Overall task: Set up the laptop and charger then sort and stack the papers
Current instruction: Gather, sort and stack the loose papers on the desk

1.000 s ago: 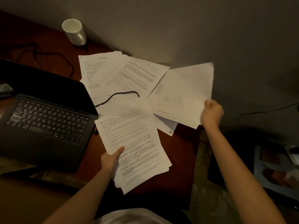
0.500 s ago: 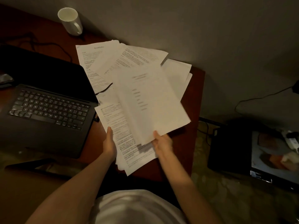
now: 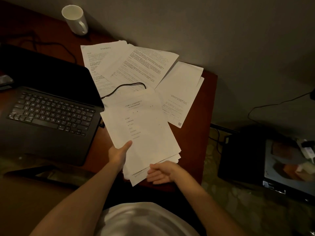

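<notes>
The left hand (image 3: 119,155) grips the near left edge of a stack of papers (image 3: 144,132), thumb lying flat on the top sheet and the fingers hidden beneath it. The forearm comes in from the lower left. The right hand (image 3: 162,173) lies at the stack's near right corner with its fingers straight and loosely together, pointing left, their tips touching the lowest sheets' edges; it holds nothing. The stack is unevenly fanned at its near end and rests over the front of the reddish wooden desk (image 3: 207,106).

Beyond the stack, loose printed sheets (image 3: 136,65) lie spread and overlapping towards the wall, with a further pair of sheets (image 3: 180,92) to the right. A black charger cable (image 3: 126,86) loops over them, running toward the open black laptop (image 3: 49,114) just left of the stack. A white mug (image 3: 75,18) stands at the desk's far edge.
</notes>
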Tool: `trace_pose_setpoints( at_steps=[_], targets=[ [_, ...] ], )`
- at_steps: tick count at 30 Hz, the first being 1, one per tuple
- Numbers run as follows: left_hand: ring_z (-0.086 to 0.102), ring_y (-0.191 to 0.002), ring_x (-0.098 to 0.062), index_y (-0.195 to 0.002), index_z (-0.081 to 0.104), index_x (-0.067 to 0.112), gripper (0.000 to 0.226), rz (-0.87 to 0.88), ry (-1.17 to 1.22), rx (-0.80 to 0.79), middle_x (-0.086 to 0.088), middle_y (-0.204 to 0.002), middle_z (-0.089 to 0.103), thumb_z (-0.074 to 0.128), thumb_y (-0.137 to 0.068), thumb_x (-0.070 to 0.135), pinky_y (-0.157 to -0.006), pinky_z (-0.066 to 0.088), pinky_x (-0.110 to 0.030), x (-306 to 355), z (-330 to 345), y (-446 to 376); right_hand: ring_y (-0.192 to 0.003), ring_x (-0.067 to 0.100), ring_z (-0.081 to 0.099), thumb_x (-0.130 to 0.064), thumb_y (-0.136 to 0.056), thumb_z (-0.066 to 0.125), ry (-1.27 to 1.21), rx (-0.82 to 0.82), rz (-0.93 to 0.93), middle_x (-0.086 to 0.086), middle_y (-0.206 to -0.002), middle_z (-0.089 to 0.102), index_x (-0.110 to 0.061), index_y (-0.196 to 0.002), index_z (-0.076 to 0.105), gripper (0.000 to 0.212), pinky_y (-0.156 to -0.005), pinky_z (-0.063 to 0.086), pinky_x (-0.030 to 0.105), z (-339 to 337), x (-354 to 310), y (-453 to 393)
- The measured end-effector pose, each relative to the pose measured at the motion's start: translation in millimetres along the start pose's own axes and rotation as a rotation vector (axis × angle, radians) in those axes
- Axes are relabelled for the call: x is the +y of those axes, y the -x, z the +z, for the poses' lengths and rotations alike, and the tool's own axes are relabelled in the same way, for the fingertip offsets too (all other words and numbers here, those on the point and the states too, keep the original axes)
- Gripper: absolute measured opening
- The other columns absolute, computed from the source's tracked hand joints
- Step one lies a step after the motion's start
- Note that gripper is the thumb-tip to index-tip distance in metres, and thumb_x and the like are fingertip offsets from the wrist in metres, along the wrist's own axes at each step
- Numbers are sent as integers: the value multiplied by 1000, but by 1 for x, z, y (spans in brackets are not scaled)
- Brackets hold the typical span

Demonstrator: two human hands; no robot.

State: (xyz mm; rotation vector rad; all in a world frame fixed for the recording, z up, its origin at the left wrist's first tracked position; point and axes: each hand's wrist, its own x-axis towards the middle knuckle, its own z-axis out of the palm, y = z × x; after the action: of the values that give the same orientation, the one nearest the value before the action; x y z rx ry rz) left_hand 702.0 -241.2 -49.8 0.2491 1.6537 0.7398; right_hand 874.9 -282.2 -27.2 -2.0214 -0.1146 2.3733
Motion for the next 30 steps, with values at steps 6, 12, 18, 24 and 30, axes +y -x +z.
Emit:
trace_pose_setpoints(
  at_steps=[6, 12, 18, 24, 30],
  targets=[
    [59, -97, -26, -122, 57, 0, 37, 20, 17, -2, -9, -115, 61, 67, -86, 5, -83, 46, -35, 0, 0, -2, -64, 19, 63, -10, -89, 57, -215, 733, -381, 9, -83, 67, -6, -80, 62, 11, -66, 58, 33, -63, -97, -1],
    [59, -95, -25, -109, 58, 11, 24, -2, 12, -24, -4, -108, 61, 66, -87, 6, -84, 47, -38, 1, -1, -6, -110, 27, 54, -17, -78, 73, 145, 1046, -463, 10, -126, 50, -5, -118, 54, 45, -78, 56, 34, -97, -166, -20],
    [62, -91, -24, -97, 61, 19, 19, -43, 28, 18, 4, -94, 65, 68, -85, 7, -82, 49, -39, -2, 5, -14, -74, 19, 62, -19, -68, 84, -281, 749, -438, 6, -95, 63, -2, -103, 56, 48, -68, 49, 24, -116, -208, -9],
    [58, -93, -22, -115, 59, 8, 31, -40, 5, 83, 0, -104, 60, 68, -86, 9, -82, 46, -37, 1, 10, -12, -83, 21, 65, -16, -79, 75, -217, 744, -473, 4, -96, 66, -3, -102, 63, 29, -69, 54, 26, -109, -225, -15],
    [59, -95, -25, -116, 59, 6, 32, -42, 0, 80, -4, -105, 61, 68, -86, 6, -82, 47, -37, 3, 10, -10, -91, 26, 66, -10, -89, 58, -171, 946, -578, 9, -105, 67, -5, -107, 66, 20, -71, 54, 29, -116, -218, -13]
  ],
)
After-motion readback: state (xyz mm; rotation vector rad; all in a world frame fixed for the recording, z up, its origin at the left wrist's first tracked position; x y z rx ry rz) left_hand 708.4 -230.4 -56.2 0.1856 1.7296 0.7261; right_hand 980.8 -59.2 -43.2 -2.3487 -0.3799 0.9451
